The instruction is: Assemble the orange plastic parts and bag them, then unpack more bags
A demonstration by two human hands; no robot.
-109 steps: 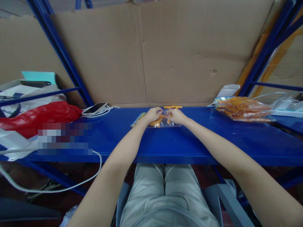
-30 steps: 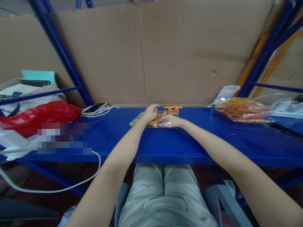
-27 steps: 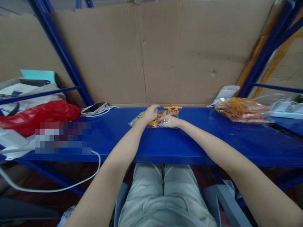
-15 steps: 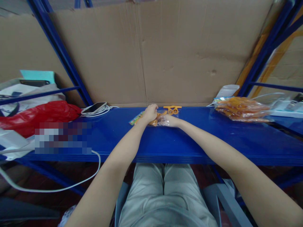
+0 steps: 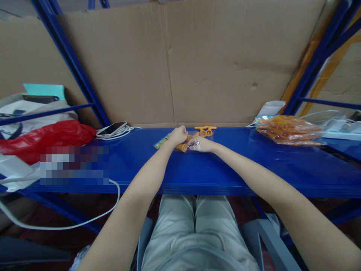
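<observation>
Both of my grips work at the rear of the desk (image 5: 208, 171), directly ahead of me, at the bag (image 5: 160, 142). The bag is clear film with a multicoloured printed end. It lies flat on the desk, printed end to my left, partly covered by my hands.

Left grip (image 5: 177, 136): positioned over the bag, just beside the printed end. The fingers are curled. The fingertips are hidden from view, so I cannot tell what they grasp. An orange tube (image 5: 183, 148) shows directly below this grip, its round end toward me.

Right grip (image 5: 200, 144): positioned to the right of the left grip, palm side low against the bag. Glossy film covers the fingers, which point left toward the orange parts. I cannot tell whether they are clenched on a part or on the film alone.

Orange frame (image 5: 205, 130): lies behind the right grip, near the cardboard (image 5: 214, 67). It has a straight bar along its rear and two rings along its front. I cannot tell whether it sits within the film.

Right side of desk: a pile (image 5: 290, 130) of film-packed orange items. Left side: a phone (image 5: 113, 129) beside a coiled white cable (image 5: 124, 133), then a red bag (image 5: 53, 135).
</observation>
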